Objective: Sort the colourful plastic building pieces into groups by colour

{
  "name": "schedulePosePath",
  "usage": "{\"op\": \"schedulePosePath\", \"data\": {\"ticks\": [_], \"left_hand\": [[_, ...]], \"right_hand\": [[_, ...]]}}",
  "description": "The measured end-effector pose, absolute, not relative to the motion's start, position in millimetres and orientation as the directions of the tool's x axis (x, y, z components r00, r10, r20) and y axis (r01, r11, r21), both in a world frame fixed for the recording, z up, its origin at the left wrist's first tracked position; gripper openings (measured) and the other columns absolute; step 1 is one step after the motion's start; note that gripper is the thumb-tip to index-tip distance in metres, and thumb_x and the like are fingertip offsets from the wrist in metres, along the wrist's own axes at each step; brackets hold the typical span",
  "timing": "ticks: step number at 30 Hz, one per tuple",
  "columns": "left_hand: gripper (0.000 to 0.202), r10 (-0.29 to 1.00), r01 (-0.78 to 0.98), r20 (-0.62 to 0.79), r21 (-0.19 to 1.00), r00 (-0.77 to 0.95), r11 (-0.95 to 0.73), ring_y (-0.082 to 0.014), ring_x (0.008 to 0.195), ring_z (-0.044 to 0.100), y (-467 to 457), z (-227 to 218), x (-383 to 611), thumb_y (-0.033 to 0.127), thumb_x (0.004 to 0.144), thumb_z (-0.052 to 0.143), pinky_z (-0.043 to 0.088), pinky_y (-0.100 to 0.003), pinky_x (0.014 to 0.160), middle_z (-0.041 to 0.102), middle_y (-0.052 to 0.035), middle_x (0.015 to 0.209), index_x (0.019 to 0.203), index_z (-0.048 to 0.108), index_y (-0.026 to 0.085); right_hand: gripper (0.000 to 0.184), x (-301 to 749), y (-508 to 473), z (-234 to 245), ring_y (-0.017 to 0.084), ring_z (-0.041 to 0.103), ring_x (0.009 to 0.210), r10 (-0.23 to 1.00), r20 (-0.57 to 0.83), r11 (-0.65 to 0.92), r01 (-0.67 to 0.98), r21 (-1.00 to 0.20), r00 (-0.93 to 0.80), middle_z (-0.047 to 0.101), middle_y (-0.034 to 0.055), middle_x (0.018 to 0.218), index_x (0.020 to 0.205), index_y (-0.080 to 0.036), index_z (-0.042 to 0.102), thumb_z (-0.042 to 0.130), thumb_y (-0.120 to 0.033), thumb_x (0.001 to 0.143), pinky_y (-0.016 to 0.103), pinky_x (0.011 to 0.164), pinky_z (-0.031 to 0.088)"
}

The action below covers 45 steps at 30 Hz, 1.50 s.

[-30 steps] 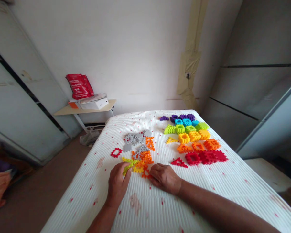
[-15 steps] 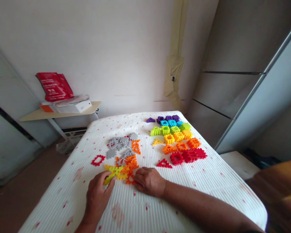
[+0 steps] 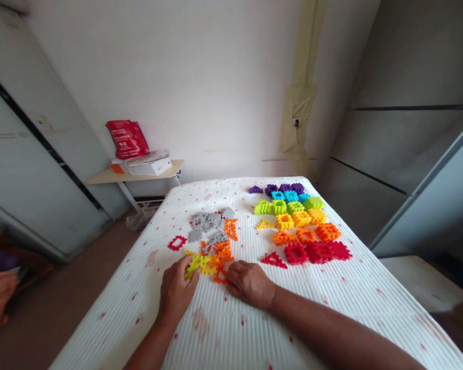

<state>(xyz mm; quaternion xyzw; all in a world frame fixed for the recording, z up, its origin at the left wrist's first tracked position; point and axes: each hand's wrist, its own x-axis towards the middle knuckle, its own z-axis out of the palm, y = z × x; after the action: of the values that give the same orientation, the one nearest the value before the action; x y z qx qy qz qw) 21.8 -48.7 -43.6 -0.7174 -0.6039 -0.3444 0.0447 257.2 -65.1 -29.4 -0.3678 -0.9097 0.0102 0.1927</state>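
Two hands are seen on a white ribbed bed cover point(image 3: 332, 308) dotted with red marks. The left hand point(image 3: 176, 292) is closed narrowly, thumb and fingertips pinched on one lime-green toothed plastic piece point(image 3: 194, 263), which is held at the near left edge of a mixed heap of orange, yellow and grey plastic pieces point(image 3: 218, 249). The right hand point(image 3: 250, 282) is laid knuckles-up on the cover just beside that heap, its fingers curled downward against one orange toothed piece point(image 3: 219, 278); whether that piece is gripped cannot be told, since the fingertips are hidden.

One red square frame piece point(image 3: 176, 242) is found left of the heap, lying apart. One red triangular piece point(image 3: 273, 260) is placed to the right, and one yellow triangular piece point(image 3: 265, 224) farther back.

Six sorted rows are counted beyond: a red row point(image 3: 318, 252), an orange row point(image 3: 304, 235), a yellow row point(image 3: 299, 219), a green row point(image 3: 287, 206), a blue row point(image 3: 289, 196) and a purple row point(image 3: 281, 188). The pieces within each cannot be counted surely.

Against the wall, one small wooden side table point(image 3: 100, 178) is seen, bearing one white box point(image 3: 150, 166) and one red bag point(image 3: 127, 139).
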Motion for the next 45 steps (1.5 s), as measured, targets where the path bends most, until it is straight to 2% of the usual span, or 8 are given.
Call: {"op": "schedulePosePath", "data": {"ticks": [4, 10, 20, 30, 36, 45], "left_hand": [[0.036, 0.840, 0.916, 0.534, 0.283, 0.095, -0.283, -0.0238, 0.091, 0.062, -49.5, -40.3, 24.4, 0.030, 0.080, 0.049, 0.046, -0.038, 0.082, 0.068, -0.0097, 0.100, 0.113, 0.055, 0.017], [0.019, 0.835, 0.912, 0.508, 0.204, 0.211, -0.355, -0.0235, 0.097, 0.059, -51.5, -33.2, 30.6, 0.022, 0.077, 0.052, 0.043, -0.039, 0.085, 0.068, -0.0062, 0.101, 0.093, 0.062, 0.021], [0.023, 0.822, 0.901, 0.530, 0.221, 0.210, -0.373, -0.0227, 0.099, 0.057, -52.7, -34.3, 30.0, 0.010, 0.069, 0.050, 0.041, -0.039, 0.087, 0.067, -0.0053, 0.100, 0.085, 0.063, 0.021], [0.023, 0.803, 0.877, 0.555, 0.252, 0.214, -0.408, -0.0217, 0.096, 0.059, -53.6, -33.8, 29.2, 0.007, 0.065, 0.049, 0.042, -0.039, 0.086, 0.068, -0.0043, 0.097, 0.078, 0.062, 0.022], [0.020, 0.795, 0.849, 0.574, 0.306, 0.196, -0.430, -0.0209, 0.093, 0.059, -57.4, -29.6, 29.2, 0.008, 0.065, 0.050, 0.043, -0.038, 0.086, 0.067, -0.0045, 0.092, 0.074, 0.061, 0.021], [0.013, 0.794, 0.814, 0.568, 0.345, 0.216, -0.468, -0.0200, 0.088, 0.060, -60.7, -28.8, 28.3, 0.012, 0.070, 0.051, 0.043, -0.037, 0.082, 0.067, -0.0036, 0.087, 0.070, 0.061, 0.021]], "right_hand": [[0.017, 258.9, -67.2, -23.0, 0.016, 0.054, 0.077, 0.667, 0.314, 0.740, 0.651, -0.168, -0.676, 0.062, 0.0053, 0.084, 0.085, -0.017, 0.057, 0.044, -0.026, 0.089, 0.025, 0.070, 0.042], [0.016, 259.0, -68.6, -20.1, 0.017, 0.055, 0.082, 0.703, 0.292, 0.708, 0.676, -0.204, -0.649, 0.063, 0.0059, 0.094, 0.094, -0.016, 0.058, 0.047, -0.026, 0.087, 0.027, 0.074, 0.044], [0.027, 258.4, -66.5, -27.7, 0.020, 0.057, 0.096, 0.725, 0.284, 0.687, 0.683, -0.247, -0.627, 0.061, 0.0090, 0.115, 0.110, -0.016, 0.058, 0.049, -0.026, 0.086, 0.031, 0.086, 0.045], [0.035, 254.7, -68.0, -26.1, 0.021, 0.056, 0.103, 0.757, 0.267, 0.652, 0.720, -0.240, -0.596, 0.059, 0.0098, 0.121, 0.119, -0.014, 0.055, 0.047, -0.025, 0.087, 0.031, 0.091, 0.045], [0.044, 252.4, -70.3, -25.4, 0.025, 0.057, 0.107, 0.842, 0.220, 0.533, 0.824, -0.193, -0.493, 0.043, 0.0173, 0.137, 0.126, -0.011, 0.050, 0.048, -0.029, 0.086, 0.037, 0.090, 0.046], [0.039, 254.2, -68.9, -30.7, 0.025, 0.055, 0.110, 0.823, 0.283, 0.561, 0.784, -0.266, -0.493, 0.049, 0.0149, 0.133, 0.122, -0.014, 0.054, 0.047, -0.027, 0.086, 0.038, 0.093, 0.044]]}}
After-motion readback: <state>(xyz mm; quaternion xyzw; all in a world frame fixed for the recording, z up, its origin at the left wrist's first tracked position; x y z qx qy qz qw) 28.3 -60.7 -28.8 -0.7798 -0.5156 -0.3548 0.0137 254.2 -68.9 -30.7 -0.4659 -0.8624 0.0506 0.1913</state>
